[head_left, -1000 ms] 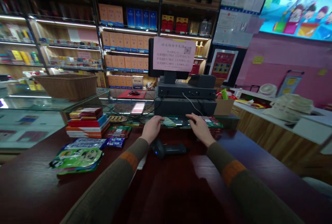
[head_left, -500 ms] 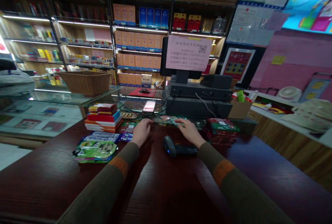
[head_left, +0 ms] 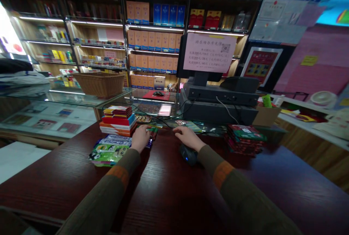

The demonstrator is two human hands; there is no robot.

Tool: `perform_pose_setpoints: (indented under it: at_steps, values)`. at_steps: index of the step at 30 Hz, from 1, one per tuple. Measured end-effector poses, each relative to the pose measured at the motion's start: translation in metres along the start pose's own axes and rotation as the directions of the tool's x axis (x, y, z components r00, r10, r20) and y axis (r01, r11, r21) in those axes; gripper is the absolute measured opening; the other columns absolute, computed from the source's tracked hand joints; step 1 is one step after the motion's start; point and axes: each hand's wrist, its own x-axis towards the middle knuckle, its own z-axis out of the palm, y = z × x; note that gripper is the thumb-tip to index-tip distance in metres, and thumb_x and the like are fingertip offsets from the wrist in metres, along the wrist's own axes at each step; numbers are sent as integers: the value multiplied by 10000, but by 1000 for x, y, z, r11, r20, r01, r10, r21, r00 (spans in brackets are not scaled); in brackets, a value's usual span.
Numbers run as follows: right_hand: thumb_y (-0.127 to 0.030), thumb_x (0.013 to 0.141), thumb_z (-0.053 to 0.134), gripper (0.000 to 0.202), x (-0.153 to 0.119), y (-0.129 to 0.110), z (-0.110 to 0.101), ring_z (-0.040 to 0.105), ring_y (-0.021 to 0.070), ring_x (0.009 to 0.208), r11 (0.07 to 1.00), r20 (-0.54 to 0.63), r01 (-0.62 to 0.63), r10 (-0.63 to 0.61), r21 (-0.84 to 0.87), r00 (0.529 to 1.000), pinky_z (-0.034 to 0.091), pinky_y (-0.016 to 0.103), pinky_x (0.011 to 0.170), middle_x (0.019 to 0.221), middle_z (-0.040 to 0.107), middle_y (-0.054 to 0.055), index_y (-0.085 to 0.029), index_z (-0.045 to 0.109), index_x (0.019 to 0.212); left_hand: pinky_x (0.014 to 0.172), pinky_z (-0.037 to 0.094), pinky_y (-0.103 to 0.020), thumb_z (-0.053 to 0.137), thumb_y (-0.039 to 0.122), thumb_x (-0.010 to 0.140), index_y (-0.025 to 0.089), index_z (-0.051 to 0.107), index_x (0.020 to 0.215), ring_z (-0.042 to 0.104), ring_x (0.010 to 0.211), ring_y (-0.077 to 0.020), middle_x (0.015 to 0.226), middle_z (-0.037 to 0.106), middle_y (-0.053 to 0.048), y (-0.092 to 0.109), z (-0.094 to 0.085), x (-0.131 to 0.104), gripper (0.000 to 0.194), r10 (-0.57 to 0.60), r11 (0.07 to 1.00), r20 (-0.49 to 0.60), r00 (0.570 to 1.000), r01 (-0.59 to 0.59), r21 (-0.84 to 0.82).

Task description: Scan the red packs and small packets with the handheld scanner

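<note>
My left hand is over a green and red packet on the dark wooden counter, its fingers curled at the packet; whether they grip it is unclear. Beside it are the panda-print green packets and a stack of red, white and orange boxes. My right hand hovers with loosely bent fingers and nothing in them, above a black scanner that my wrist partly hides. Farther right stands a pile of dark red and green packets.
Behind the counter edge are a monitor with a pink sign, a black cash drawer, thin cables and a glass case. A wicker basket stands back left; a cardboard box is at right.
The view has shifted, so the scene sits farther right. My left hand has moved left onto the green and red packet; my right hand has moved left, its wrist now over the scanner's handle.
</note>
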Motion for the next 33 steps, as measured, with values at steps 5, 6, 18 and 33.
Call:
perform_pose_setpoints:
  at_steps: [5,6,18,33]
  values:
    - [-183,865,592,325,17,-11,20,691,229,1063,1000,37,-22,23,-7,999,485,321,969,1162,749,75,-194,737,1156,1089,430,-395,465,186,891,158,700,1176,598,1214,-277,1275,666,-123,-11,-2,1,371,-31,997,11,999,30,77]
    - [-183,863,594,328,20,-13,25,691,230,1066,1000,44,-29,29,-4,999,485,318,969,1165,749,76,-195,735,1159,1091,427,-402,463,194,895,155,696,1186,598,1215,-280,1282,661,-131,-13,-3,1,376,-42,995,13,999,41,91]
    - [-66,737,652,204,51,-32,86,688,210,932,900,136,-263,228,349,964,491,277,867,935,763,40,-199,757,850,1044,443,-460,436,285,942,176,588,1320,576,1258,-307,1370,597,-175,-26,7,2,422,-199,974,55,978,192,121]
    - [-81,746,619,86,70,-55,117,544,99,485,718,238,-453,387,529,891,464,186,462,573,615,11,-129,690,748,1015,476,-396,405,180,934,140,540,1325,612,1243,-289,1312,619,-207,-33,12,8,416,-202,979,62,977,200,37]
